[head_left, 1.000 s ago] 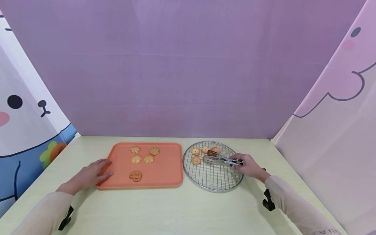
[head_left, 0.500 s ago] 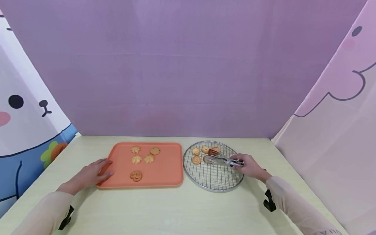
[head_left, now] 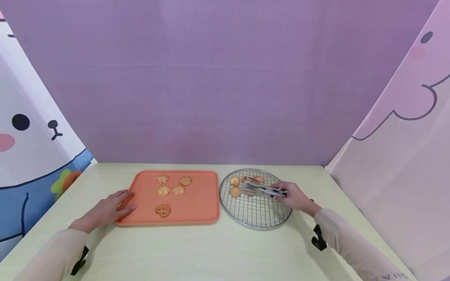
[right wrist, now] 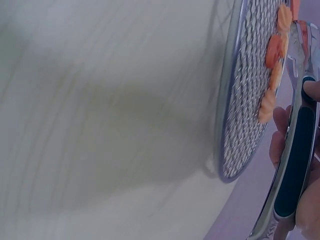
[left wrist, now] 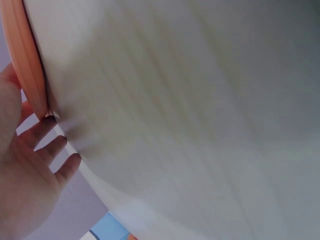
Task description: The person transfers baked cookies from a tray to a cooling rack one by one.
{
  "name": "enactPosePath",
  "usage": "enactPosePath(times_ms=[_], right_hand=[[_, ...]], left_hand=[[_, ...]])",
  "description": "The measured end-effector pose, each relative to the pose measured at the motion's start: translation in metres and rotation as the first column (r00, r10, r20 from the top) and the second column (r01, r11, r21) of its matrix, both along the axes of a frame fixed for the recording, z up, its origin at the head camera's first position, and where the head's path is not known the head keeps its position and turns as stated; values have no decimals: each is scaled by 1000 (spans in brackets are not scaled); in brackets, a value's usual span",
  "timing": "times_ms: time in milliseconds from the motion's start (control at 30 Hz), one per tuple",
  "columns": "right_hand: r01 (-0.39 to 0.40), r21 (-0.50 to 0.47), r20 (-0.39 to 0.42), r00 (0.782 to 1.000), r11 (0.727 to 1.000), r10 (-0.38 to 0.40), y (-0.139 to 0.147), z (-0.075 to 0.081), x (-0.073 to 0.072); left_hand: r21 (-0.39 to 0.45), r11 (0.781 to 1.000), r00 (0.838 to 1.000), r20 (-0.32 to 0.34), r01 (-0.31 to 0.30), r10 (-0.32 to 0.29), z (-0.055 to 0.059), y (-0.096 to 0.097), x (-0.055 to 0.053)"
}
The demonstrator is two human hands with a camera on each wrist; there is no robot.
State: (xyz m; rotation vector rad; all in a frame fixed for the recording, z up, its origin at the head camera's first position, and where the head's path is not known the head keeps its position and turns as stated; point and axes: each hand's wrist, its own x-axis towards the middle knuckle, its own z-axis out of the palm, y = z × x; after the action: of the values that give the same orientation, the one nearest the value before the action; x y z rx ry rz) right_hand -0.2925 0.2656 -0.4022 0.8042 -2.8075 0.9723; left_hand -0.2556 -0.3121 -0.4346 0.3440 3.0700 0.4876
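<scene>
My right hand (head_left: pixel 293 196) grips metal tongs (right wrist: pixel 295 160) with dark teal grip panels. Their forked heads lie over the round wire cooling rack (head_left: pixel 260 214), right at the cookies on its far left part. A swirled cookie (head_left: pixel 235 191) and a ring-like cookie (head_left: pixel 234 181) sit left of the tong heads. Under the heads a browner cookie is partly hidden; I cannot tell whether they pinch it. My left hand (head_left: pixel 107 210) holds the left edge of an orange tray (head_left: pixel 197 210), thumb over the rim. Star-shaped cookies (head_left: pixel 163 190), a round cookie (head_left: pixel 185 180) and a pretzel cookie (head_left: pixel 163 210) lie on it.
Tray and rack stand side by side on a pale wooden table (head_left: pixel 197 253), with a narrow gap between them. A purple curtain (head_left: pixel 211 97) rises behind the table's far edge. Printed cartoon curtains close off the left and right sides.
My right hand and the tongs have shifted slightly left over the rack, and the tong heads now cover more of the cookies. The left hand and the tray stay put.
</scene>
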Motion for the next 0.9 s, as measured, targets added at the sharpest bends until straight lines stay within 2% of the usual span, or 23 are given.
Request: enactPosePath(times_ms=[300,567,667,767,900], right_hand=[[-74,2,13,997,997,74,-20,1,0],[-100,60,-77,992,993,105,-41,3,2],[-129,59,-63,989,990,132,-51,4,3],[-177,33,-13,984,984,178,-61,4,5],[-201,26,17,979,979,201,-74,5,7]], left_hand=[[8,1000,1000,10,1,-1,-2,-1,-2],[25,1000,1000,22,-1,0,-3,-1,-3],[28,1000,1000,21,2,-2,-4,-2,-3],[28,1000,1000,19,3,-3,-4,-1,-3],[25,1000,1000,19,0,0,-4,-1,-2]])
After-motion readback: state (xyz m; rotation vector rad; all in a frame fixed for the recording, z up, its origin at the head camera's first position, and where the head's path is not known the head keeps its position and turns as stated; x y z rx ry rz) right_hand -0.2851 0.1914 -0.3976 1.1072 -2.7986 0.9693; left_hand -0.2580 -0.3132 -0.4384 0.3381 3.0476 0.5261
